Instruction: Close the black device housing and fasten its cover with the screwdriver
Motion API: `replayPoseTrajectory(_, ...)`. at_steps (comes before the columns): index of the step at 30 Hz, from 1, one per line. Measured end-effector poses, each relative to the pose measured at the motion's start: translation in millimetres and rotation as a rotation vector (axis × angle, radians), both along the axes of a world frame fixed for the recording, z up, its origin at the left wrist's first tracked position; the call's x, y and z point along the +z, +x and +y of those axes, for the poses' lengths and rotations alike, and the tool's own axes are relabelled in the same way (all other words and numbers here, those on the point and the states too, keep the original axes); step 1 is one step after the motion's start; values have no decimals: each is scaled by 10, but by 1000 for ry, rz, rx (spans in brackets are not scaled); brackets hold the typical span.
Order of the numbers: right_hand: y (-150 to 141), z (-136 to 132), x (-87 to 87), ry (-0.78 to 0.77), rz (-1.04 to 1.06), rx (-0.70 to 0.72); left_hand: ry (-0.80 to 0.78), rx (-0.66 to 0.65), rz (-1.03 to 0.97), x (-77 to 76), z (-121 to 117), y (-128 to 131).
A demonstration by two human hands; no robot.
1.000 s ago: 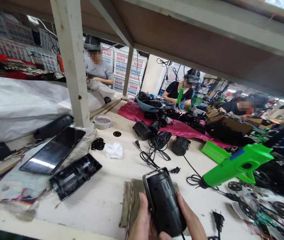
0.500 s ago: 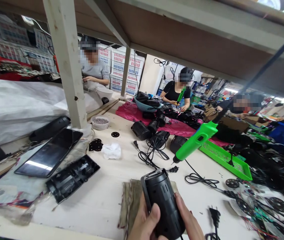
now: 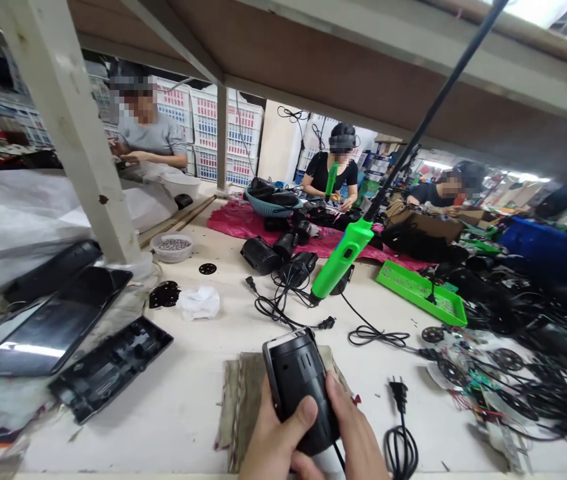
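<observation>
Between my two hands is a black cylindrical plastic housing (image 3: 300,387) with side slots, a squared metal-edged frame at its far end and a cord at its near end. My left hand (image 3: 278,433) wraps its left side, thumb lying across the top. Along the right side my right hand (image 3: 353,427) presses its fingers. Under the housing lies a folded greenish cloth (image 3: 240,400). Beyond it a green electric screwdriver (image 3: 340,263) hangs from a dark cord, tip down, apart from both hands. Another plug with a coiled cord (image 3: 399,400) lies right of my right hand.
At left are an open black shell half (image 3: 110,367), a phone (image 3: 53,323) and a shelf post (image 3: 70,147). A tub of screws (image 3: 172,248), white tissue (image 3: 199,303), corded black units (image 3: 260,255) and a green tray (image 3: 420,293) stand beyond. Circuit boards and wires crowd the right. Co-workers sit behind.
My view has swung to the right, so the bench things sit further left. Both hands still hold the housing, which appears slightly more upright and closer to the middle. The screwdriver hangs at a steeper angle.
</observation>
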State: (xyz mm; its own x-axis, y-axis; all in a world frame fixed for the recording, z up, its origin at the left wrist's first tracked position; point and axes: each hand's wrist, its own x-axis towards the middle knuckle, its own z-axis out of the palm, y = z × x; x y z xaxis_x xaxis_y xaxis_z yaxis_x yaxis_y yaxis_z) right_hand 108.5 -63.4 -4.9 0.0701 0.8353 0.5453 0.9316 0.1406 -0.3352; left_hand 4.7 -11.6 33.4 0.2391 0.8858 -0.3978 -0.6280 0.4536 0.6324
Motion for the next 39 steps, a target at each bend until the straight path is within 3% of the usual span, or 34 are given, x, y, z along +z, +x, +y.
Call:
replayPoseTrajectory(4,27,-3,93,-12,50,81,-100,-24,106,39,53,-21)
replayPoseTrajectory(8,121,-49,173,9,149,-9,-255,-34,134,103,131,-62)
replayPoseTrajectory(12,192,-76,223,-84,223,13,-239,-51,162,120,170,-68)
replayPoseTrajectory(16,204,-54,209,-100,161,63,-240,-45,165,125,160,-42)
replayPoseTrajectory(25,160,24,139,-147,240,-35,-252,12,208,112,155,-18)
replayPoseTrajectory(34,217,-16,380,-293,634,-54,-287,22,237,163,116,-38)
replayPoseTrajectory(39,238,68,413,-405,1012,125,-297,-79,126,-50,69,-114)
